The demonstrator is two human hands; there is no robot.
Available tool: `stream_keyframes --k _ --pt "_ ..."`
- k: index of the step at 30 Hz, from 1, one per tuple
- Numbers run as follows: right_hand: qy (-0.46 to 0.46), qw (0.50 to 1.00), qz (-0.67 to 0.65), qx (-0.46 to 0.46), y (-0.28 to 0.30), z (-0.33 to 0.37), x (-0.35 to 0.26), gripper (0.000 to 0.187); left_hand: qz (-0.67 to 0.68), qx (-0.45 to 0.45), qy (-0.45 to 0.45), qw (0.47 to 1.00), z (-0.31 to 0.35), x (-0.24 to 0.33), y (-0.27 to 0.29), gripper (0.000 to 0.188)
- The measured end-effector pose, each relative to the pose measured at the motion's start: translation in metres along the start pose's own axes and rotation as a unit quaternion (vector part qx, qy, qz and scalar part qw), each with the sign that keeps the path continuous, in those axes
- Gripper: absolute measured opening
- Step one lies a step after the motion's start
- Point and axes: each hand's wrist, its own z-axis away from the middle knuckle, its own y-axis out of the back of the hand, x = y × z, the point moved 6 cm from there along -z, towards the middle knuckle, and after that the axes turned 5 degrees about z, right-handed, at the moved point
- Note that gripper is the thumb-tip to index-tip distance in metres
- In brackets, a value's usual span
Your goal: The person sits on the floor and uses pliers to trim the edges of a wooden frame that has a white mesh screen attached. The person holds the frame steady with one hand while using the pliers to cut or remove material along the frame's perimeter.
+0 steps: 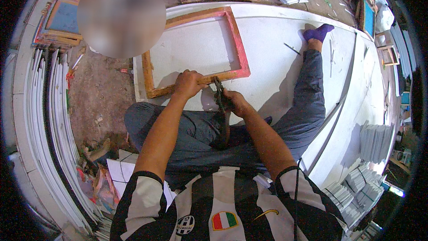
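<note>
Sitting on the floor with legs stretched over a big white board (276, 62), the person works at the near rail of a wooden screen frame (238, 49), its edges stained red and orange. The left hand (188, 85) is clamped around that rail, fingers curled over the top, pinning the frame flat on the board. The right hand (235, 102) is closed around the handles of a dark pair of pliers (220, 96), whose nose meets the rail just beside the left hand. From where I stand, I cannot tell what the tool grips; the spot is too small and shadowed.

The frame's opening is bare, showing only white board through it, so it looks stripped of any mesh. My guess is that the job sits at a cleaning-up stage along this near rail, with the other three rails giving no clear sign either way.

Stacks of white sheets (374, 140) stand at the right, more frames (62, 18) lean at the far left, and a purple-socked foot (318, 32) rests on the board's far side.
</note>
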Motion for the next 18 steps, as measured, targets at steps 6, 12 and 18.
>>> stream_keyframes --k 6,12,18 --pt "0.01 1.0 -0.02 -0.006 -0.006 0.013 -0.014 0.054 -0.001 -0.014 0.012 1.0 0.0 -0.005 -0.002 0.035" --pt "-0.012 0.98 -0.183 -0.081 -0.03 0.011 -0.015 0.055 0.003 -0.009 0.013 1.0 -0.001 -0.005 -0.004 0.037" --pt "-0.029 0.963 -0.266 -0.042 -0.062 0.032 -0.042 0.054 0.024 -0.023 0.025 0.999 0.0 -0.011 -0.007 0.036"
